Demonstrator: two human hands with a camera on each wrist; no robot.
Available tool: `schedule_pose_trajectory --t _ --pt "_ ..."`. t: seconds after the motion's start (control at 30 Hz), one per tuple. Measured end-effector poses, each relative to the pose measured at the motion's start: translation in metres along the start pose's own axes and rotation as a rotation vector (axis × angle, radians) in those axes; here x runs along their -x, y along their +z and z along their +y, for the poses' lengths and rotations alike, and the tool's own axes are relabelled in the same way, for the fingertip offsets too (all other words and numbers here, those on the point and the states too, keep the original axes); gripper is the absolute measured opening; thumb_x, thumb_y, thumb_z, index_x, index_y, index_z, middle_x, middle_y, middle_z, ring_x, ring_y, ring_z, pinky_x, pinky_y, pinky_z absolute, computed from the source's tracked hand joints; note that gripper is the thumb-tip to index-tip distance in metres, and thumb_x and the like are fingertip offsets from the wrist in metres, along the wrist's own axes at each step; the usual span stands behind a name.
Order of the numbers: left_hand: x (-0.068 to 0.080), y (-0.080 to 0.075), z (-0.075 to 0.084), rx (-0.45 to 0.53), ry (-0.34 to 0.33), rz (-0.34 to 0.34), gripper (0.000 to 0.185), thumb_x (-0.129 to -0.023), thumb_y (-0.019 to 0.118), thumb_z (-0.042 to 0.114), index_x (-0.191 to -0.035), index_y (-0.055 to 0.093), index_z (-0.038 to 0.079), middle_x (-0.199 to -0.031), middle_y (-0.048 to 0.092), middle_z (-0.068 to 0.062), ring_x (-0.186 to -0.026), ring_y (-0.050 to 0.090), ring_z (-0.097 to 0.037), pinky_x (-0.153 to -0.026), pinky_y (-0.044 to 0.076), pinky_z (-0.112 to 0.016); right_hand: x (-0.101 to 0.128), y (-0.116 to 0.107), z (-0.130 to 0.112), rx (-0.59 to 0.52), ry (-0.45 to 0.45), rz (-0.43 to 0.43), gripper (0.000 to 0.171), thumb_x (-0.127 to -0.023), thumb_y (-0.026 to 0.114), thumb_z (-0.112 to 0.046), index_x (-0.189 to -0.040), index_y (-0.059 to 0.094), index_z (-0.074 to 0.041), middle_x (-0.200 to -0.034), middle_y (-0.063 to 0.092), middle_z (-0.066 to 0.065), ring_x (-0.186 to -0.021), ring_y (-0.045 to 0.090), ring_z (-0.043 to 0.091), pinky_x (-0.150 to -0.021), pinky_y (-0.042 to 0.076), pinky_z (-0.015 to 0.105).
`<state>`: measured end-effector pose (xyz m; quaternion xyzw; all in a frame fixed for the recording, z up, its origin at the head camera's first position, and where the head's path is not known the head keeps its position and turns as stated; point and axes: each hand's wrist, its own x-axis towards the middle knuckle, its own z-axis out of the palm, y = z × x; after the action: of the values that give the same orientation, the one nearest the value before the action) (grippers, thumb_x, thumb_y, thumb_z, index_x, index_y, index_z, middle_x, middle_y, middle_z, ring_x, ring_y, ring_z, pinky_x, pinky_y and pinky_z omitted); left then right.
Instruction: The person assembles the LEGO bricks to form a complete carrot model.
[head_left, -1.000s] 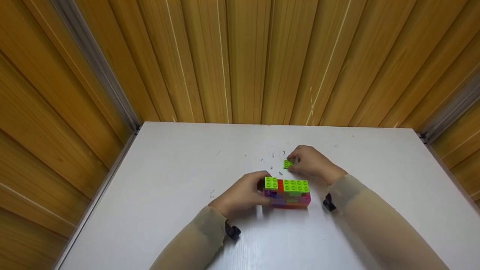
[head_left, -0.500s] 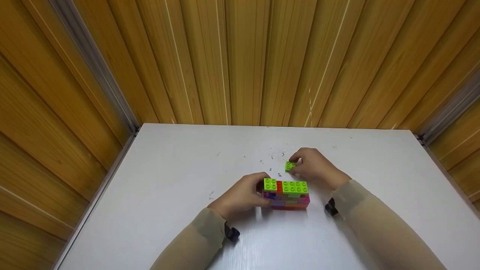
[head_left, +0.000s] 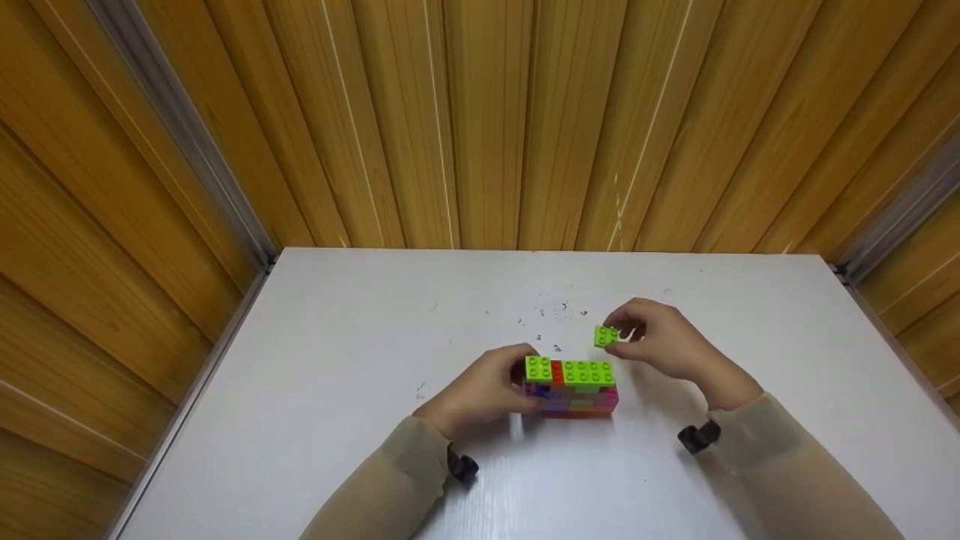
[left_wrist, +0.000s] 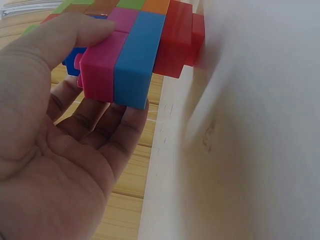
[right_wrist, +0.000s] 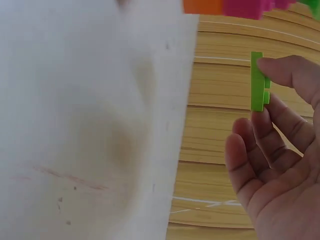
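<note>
White table [head_left: 337, 420], wood-panel walls [head_left: 480, 120]. Left hand [head_left: 484, 391] grips brick block [head_left: 574, 388] mid-frame; right hand [head_left: 664, 343] pinches green plate [head_left: 605, 335] just upper right.

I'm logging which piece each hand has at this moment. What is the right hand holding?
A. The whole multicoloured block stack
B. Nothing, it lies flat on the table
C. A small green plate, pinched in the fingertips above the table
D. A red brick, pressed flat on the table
C: the right hand pinches a small green plate off the white table, while the left hand grips the block stack.
</note>
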<state>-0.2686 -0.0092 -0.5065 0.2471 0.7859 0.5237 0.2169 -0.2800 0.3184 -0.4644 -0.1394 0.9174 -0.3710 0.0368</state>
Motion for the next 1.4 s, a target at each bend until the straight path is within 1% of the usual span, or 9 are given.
schedule_pose_trajectory --t 0.17,0.3,0.4,0.7,0.87,0.97,1.2,1.3,1.4 --pt "0.001 0.001 0.001 0.009 0.001 0.000 0.047 -0.090 0.092 0.005 -0.126 0.074 0.029 -0.128 0.078 0.013 -0.118 0.073 -0.009 -0.112 0.062 -0.038 0.022 -0.008 -0.009 -0.129 -0.031 0.017 0.032 -0.095 0.091 -0.015 -0.124 0.080 -0.008 -0.118 0.077 0.008 -0.102 0.070 0.015 -0.090 0.059 0.020" --pt "0.001 0.001 0.002 0.014 0.010 -0.002 0.044 -0.090 0.089 0.001 -0.123 0.073 0.026 -0.127 0.079 0.011 -0.116 0.073 -0.010 -0.110 0.061 -0.036 0.033 -0.008 -0.015 -0.229 -0.088 0.016 0.031 -0.095 0.090 -0.008 -0.124 0.079 -0.005 -0.119 0.076 0.009 -0.102 0.074 0.010 -0.091 0.061 0.019" --pt "0.001 0.001 0.002 0.017 0.007 -0.001 0.044 -0.090 0.089 0.002 -0.122 0.073 0.026 -0.126 0.079 0.011 -0.116 0.073 -0.009 -0.111 0.061 -0.036 0.038 -0.006 -0.017 -0.276 -0.121 0.014 0.031 -0.094 0.090 -0.004 -0.123 0.079 -0.004 -0.120 0.075 0.008 -0.103 0.075 0.009 -0.093 0.062 0.018" --pt "0.001 0.001 0.001 0.011 0.009 0.007 0.043 -0.090 0.090 0.001 -0.120 0.072 0.026 -0.125 0.078 0.011 -0.115 0.072 -0.010 -0.109 0.061 -0.035 0.044 -0.006 -0.017 -0.326 -0.186 -0.079 0.034 -0.094 0.087 0.001 -0.127 0.079 -0.003 -0.124 0.073 0.007 -0.110 0.077 0.011 -0.092 0.065 0.024" --pt "0.002 0.001 0.001 -0.001 0.010 0.010 0.042 -0.090 0.090 0.002 -0.120 0.071 0.025 -0.124 0.078 0.010 -0.113 0.072 -0.010 -0.107 0.061 -0.033 0.043 -0.002 -0.017 -0.364 -0.235 -0.134 0.034 -0.096 0.084 0.003 -0.130 0.080 -0.001 -0.122 0.072 0.003 -0.106 0.075 0.008 -0.092 0.065 0.023" --pt "0.002 0.001 0.002 -0.008 0.009 0.008 0.043 -0.090 0.088 0.001 -0.121 0.071 0.024 -0.123 0.078 0.009 -0.112 0.072 -0.010 -0.106 0.061 -0.032 0.044 -0.001 -0.018 -0.397 -0.255 -0.152 0.034 -0.097 0.082 0.005 -0.131 0.079 0.002 -0.121 0.070 0.005 -0.106 0.074 0.006 -0.093 0.064 0.021" --pt "0.001 0.001 0.002 -0.016 0.011 0.008 0.043 -0.089 0.090 0.003 -0.123 0.072 0.023 -0.125 0.078 0.008 -0.112 0.071 -0.011 -0.107 0.061 -0.034 0.048 0.003 -0.021 -0.396 -0.251 -0.132 0.033 -0.097 0.080 0.006 -0.130 0.078 0.002 -0.131 0.060 0.010 -0.111 0.072 0.007 -0.096 0.062 0.019" --pt "0.000 0.001 0.001 -0.001 0.017 0.006 0.043 -0.089 0.091 0.003 -0.123 0.073 0.022 -0.126 0.078 0.007 -0.112 0.072 -0.011 -0.107 0.061 -0.034 0.048 0.005 -0.021 -0.407 -0.238 -0.123 0.033 -0.097 0.079 0.007 -0.129 0.076 0.003 -0.134 0.062 0.009 -0.112 0.074 0.010 -0.096 0.063 0.020" --pt "0.000 0.001 0.000 -0.002 0.023 0.007 0.042 -0.089 0.090 0.002 -0.122 0.072 0.021 -0.124 0.078 0.006 -0.109 0.071 -0.011 -0.104 0.061 -0.032 0.049 0.008 -0.023 -0.426 -0.220 -0.120 0.032 -0.096 0.078 0.009 -0.128 0.074 0.003 -0.132 0.065 0.007 -0.112 0.075 0.012 -0.096 0.063 0.021"
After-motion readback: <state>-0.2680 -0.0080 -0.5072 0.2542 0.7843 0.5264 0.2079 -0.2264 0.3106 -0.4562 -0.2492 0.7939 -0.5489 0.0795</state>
